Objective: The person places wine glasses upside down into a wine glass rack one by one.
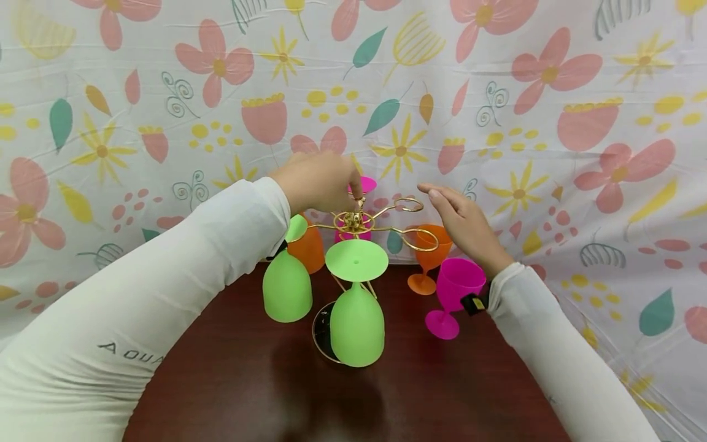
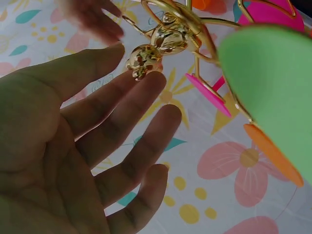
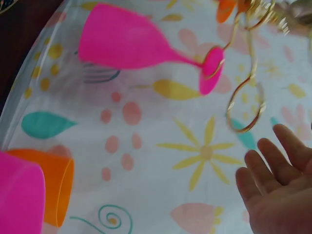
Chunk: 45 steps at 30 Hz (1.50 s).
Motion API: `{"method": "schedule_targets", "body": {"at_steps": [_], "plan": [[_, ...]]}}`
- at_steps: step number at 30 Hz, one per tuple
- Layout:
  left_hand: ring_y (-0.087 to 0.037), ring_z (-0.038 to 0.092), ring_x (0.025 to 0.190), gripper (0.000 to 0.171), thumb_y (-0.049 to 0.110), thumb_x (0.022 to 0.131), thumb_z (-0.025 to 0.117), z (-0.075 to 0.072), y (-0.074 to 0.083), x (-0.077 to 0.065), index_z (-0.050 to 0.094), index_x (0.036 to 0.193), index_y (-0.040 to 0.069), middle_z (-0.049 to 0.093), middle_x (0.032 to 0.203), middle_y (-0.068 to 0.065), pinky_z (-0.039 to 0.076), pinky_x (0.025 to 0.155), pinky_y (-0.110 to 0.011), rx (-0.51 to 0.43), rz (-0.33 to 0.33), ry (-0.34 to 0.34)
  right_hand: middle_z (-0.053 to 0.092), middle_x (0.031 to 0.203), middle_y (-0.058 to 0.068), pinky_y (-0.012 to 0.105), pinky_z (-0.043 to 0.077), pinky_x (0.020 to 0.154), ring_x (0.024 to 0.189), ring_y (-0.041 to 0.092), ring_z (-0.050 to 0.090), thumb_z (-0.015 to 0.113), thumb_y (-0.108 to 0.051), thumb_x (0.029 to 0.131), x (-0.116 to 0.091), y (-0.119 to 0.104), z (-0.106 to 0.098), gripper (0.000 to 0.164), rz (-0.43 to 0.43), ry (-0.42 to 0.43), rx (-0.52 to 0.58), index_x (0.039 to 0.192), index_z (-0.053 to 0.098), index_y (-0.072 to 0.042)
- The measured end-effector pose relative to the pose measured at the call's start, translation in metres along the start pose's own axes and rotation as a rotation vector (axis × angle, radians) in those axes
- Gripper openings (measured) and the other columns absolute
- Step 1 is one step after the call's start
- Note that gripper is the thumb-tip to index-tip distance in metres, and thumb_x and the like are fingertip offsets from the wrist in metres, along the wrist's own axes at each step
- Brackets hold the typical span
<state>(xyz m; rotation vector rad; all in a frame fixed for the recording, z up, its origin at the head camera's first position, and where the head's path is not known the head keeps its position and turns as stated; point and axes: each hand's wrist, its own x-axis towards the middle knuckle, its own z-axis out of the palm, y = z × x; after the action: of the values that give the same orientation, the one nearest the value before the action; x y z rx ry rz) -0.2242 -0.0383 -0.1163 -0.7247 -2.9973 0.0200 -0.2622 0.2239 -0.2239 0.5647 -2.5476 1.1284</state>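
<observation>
In the head view a gold wine glass rack [image 1: 355, 222] stands on the table, its loops spread around a central post. My left hand [image 1: 320, 181] reaches over its top and pinches the gold knob [image 2: 145, 59] between thumb and fingertips. Two green plastic goblets [image 1: 358, 325] [image 1: 287, 287] hang upside down from the near and left loops. Behind the left one hangs an orange goblet [image 1: 307, 248]; a pink goblet [image 3: 127, 38] hangs at the back. My right hand [image 1: 466, 224], fingers extended, is held beside a bare gold loop [image 1: 421, 239] and grips nothing.
An orange goblet [image 1: 433, 248] and a pink goblet [image 1: 459, 285] stand upright on the dark brown table [image 1: 453, 387] below my right hand. The rack's round black base [image 1: 323, 331] is partly covered by the near green goblet. A flower-printed curtain [image 1: 353, 73] rises behind.
</observation>
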Motion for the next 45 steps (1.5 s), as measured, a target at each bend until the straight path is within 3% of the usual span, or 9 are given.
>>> {"method": "schedule_targets", "body": {"at_steps": [5,10,11,15,20,26,31,38,45], "plan": [[-0.016,0.054,0.099,0.021,0.038,0.085,0.063,-0.005,0.004,0.001,0.068,0.104,0.031,0.061,0.11,0.011,0.036,0.091,-0.049,0.019,0.005,-0.031,0.048,0.139,-0.008,0.051,0.032,0.107,0.128,0.017,0.043,0.033,-0.062,0.093,0.02,0.008,0.004,0.044,0.037,-0.152,-0.023,0.13,0.049,-0.044],[-0.016,0.054,0.094,0.014,0.038,0.084,0.063,-0.007,0.008,0.004,0.068,0.094,0.029,0.062,0.096,0.012,0.036,0.089,-0.046,0.085,-0.01,-0.075,0.05,0.136,-0.009,0.048,0.034,0.108,0.128,0.017,0.044,0.034,-0.058,0.094,0.027,0.012,0.014,0.048,0.022,-0.205,-0.017,0.133,0.05,-0.034],[-0.016,0.054,0.09,0.011,0.038,0.084,0.063,-0.007,0.009,0.005,0.068,0.087,0.028,0.06,0.088,0.011,0.036,0.087,-0.045,0.098,-0.011,-0.081,0.05,0.136,-0.01,0.048,0.034,0.108,0.128,0.017,0.044,0.034,-0.059,0.094,0.027,0.011,0.015,0.049,0.028,-0.204,-0.025,0.134,0.049,-0.034],[-0.015,0.053,0.085,0.013,0.037,0.084,0.063,-0.005,0.012,0.009,0.065,0.081,0.024,0.058,0.08,0.009,0.037,0.084,-0.045,0.135,-0.018,-0.088,0.048,0.138,-0.008,0.047,0.031,0.11,0.132,0.017,0.04,0.034,-0.061,0.093,0.028,0.009,0.019,0.051,0.036,-0.218,-0.039,0.137,0.043,-0.037],[-0.015,0.054,0.09,0.016,0.039,0.084,0.065,0.0,0.012,0.012,0.064,0.092,0.025,0.061,0.092,0.01,0.038,0.087,-0.049,0.127,-0.031,-0.05,0.047,0.14,-0.002,0.046,0.031,0.11,0.13,0.019,0.041,0.033,-0.054,0.096,0.028,0.005,0.023,0.049,-0.005,-0.207,-0.032,0.138,0.043,-0.032],[-0.015,0.055,0.09,0.02,0.04,0.084,0.066,0.003,0.009,0.011,0.066,0.099,0.027,0.062,0.096,0.011,0.039,0.086,-0.048,0.047,-0.025,-0.026,0.044,0.141,0.001,0.047,0.031,0.109,0.13,0.021,0.04,0.028,-0.042,0.101,0.026,0.007,0.025,0.044,-0.04,-0.213,0.037,0.138,0.044,-0.025],[-0.016,0.054,0.093,0.023,0.039,0.084,0.067,0.003,0.007,0.01,0.067,0.104,0.028,0.063,0.103,0.012,0.037,0.089,-0.051,0.01,-0.01,-0.017,0.051,0.134,0.001,0.046,0.034,0.108,0.128,0.022,0.045,0.029,-0.046,0.1,0.024,0.007,0.024,0.044,-0.018,-0.182,0.055,0.131,0.051,-0.023],[-0.017,0.053,0.098,0.023,0.038,0.083,0.067,0.003,0.006,0.01,0.068,0.105,0.032,0.063,0.107,0.012,0.039,0.088,-0.05,0.019,-0.021,-0.015,0.057,0.125,0.002,0.045,0.04,0.102,0.118,0.019,0.052,0.034,-0.052,0.097,0.015,0.007,0.022,0.044,0.026,-0.125,-0.02,0.119,0.056,-0.021],[-0.017,0.054,0.095,0.021,0.034,0.086,0.064,0.002,0.001,0.009,0.068,0.106,0.036,0.064,0.106,0.012,0.04,0.085,-0.047,0.039,-0.024,-0.011,0.057,0.123,0.004,0.046,0.04,0.103,0.119,0.022,0.055,0.036,-0.052,0.097,0.004,0.007,0.019,0.048,0.022,-0.137,0.048,0.119,0.055,-0.014]]}}
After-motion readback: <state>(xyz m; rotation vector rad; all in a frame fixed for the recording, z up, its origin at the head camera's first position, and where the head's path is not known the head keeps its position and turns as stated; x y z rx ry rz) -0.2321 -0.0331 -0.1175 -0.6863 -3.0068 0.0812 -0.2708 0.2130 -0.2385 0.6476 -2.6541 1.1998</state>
